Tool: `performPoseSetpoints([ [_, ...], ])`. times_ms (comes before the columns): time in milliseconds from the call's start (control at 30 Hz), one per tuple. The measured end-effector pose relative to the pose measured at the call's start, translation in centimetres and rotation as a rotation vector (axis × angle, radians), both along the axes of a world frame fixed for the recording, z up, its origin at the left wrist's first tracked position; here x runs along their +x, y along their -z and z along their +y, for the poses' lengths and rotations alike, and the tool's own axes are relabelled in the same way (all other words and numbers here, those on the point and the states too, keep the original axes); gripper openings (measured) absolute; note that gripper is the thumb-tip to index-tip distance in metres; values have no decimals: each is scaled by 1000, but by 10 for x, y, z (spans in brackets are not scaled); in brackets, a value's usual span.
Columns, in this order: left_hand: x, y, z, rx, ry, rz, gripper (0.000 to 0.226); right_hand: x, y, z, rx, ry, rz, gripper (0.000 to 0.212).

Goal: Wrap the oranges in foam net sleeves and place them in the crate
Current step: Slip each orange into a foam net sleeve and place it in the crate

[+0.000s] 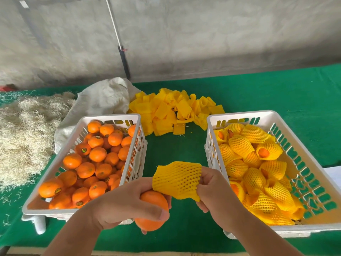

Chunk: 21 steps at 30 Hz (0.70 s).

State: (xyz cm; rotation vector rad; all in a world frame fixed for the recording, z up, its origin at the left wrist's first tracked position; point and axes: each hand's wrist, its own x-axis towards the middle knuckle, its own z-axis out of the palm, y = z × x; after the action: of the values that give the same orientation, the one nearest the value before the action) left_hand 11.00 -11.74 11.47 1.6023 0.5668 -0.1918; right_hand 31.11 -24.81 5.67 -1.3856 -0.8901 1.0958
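Yellow foam sleeve [178,179] pinched by right hand [215,191] — left hand [125,202] grips orange [154,211]; fruit stickers unreadable.

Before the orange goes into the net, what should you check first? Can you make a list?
1. Orange held firmly in the left hand: ok.
2. Net gripped by the right hand: ok.
3. Net mouth opened wide enough: cannot tell.
4. Net on the orange: not ok, it only sits above it.
5. Room in the right crate for one more: ok, wrapped ones lie below the rim.
6. Spare nets within reach on the table: ok.
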Motion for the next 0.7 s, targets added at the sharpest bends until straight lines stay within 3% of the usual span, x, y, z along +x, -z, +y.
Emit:
performPoseSetpoints([
  [67,0,0,-2,6,-45,23,43,0,-1,-2,14,-25,17,32],
  [200,2,-2,-7,82,-32,48,54,-3,-5,-10,-16,-117,-24,63],
  [400,1,-11,-9,62,25,42,48,3,-8,-18,-24,-173,-32,77],
  [533,1,-8,-3,1,23,42,31,8,8,-16,12,-82,217,58],
  [567,0,-6,-1,-14,26,31,28,8,7,-11,82,-179,289,51],
  [633,-1,-5,0,-41,51,23,27,11,10,-6,307,-431,385,55],
  [700,-1,-1,-1,-70,64,16,33,10,17,-8,337,-543,502,52],
])
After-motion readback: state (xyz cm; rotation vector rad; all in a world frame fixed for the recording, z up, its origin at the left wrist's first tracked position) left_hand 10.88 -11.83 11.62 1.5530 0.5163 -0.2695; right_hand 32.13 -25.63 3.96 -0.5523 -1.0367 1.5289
